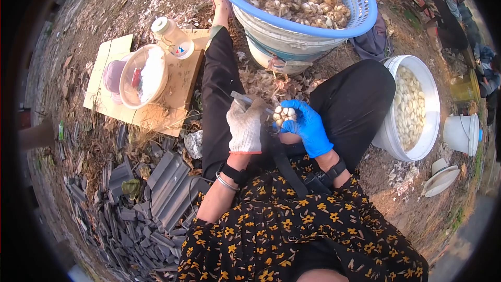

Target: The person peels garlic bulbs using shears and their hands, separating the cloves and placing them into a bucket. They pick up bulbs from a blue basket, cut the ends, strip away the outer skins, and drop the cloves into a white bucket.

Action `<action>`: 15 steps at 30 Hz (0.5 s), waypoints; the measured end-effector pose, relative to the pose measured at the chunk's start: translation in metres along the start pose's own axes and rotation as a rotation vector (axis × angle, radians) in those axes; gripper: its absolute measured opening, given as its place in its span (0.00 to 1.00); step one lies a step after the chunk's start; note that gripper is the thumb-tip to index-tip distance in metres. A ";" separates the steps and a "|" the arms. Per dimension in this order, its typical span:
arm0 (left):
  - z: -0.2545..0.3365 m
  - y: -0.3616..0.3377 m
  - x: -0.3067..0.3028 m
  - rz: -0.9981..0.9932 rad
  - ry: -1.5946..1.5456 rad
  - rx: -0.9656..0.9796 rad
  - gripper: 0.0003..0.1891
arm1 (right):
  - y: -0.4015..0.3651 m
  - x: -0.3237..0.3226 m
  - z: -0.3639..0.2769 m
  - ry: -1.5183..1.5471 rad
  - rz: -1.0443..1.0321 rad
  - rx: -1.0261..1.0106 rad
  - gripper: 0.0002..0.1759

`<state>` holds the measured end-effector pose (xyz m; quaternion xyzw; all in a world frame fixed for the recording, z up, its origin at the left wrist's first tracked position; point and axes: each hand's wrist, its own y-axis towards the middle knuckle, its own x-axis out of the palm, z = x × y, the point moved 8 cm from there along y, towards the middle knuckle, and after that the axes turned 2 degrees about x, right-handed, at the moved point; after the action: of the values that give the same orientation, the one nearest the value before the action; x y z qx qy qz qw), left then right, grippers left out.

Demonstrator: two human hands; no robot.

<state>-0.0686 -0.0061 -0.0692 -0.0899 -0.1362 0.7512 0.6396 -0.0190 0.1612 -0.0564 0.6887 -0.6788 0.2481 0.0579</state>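
My left hand (pixel 245 128), in a white knitted glove with an orange cuff, is closed around a flat grey knife (pixel 238 96). Its far end points toward a garlic bulb (pixel 284 115) with white cloves showing. Blue-gloved fingers of my right hand (pixel 311 128) wrap round that bulb. Both hands are close together above my lap, the knife's tip near the bulb. Ahead, a blue plastic basket (pixel 292 27) holds many unpeeled garlic bulbs (pixel 289 0) and sits on a white bucket (pixel 282 47). To my right, a white bucket (pixel 432 109) contains loose garlic cloves (pixel 408 107).
At left, cardboard (pixel 104 99) carries a clear plastic jar (pixel 172 39) and a small basket (pixel 128 96). Grey roof tiles (pixel 169 188) are heaped lower left. Garlic skins (pixel 276 86) litter the ground between my legs. A lidded white bucket (pixel 459 133) stands far right.
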 end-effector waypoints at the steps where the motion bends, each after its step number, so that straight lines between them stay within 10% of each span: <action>1: 0.000 -0.001 0.002 -0.002 0.038 0.012 0.09 | 0.000 0.000 0.002 0.014 -0.007 0.016 0.26; 5: -0.060 0.005 0.015 0.010 0.344 0.208 0.11 | 0.001 0.013 -0.009 -0.060 -0.040 -0.060 0.30; 10: -0.025 0.006 0.008 -0.005 0.113 -0.112 0.03 | 0.003 0.008 -0.017 -0.120 0.042 -0.161 0.31; 15: -0.002 0.008 -0.016 0.072 -0.221 0.058 0.08 | 0.003 0.004 -0.013 -0.101 0.071 -0.101 0.27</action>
<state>-0.0727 -0.0226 -0.0743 0.0071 -0.1808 0.7825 0.5957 -0.0259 0.1627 -0.0440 0.6721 -0.7165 0.1802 0.0495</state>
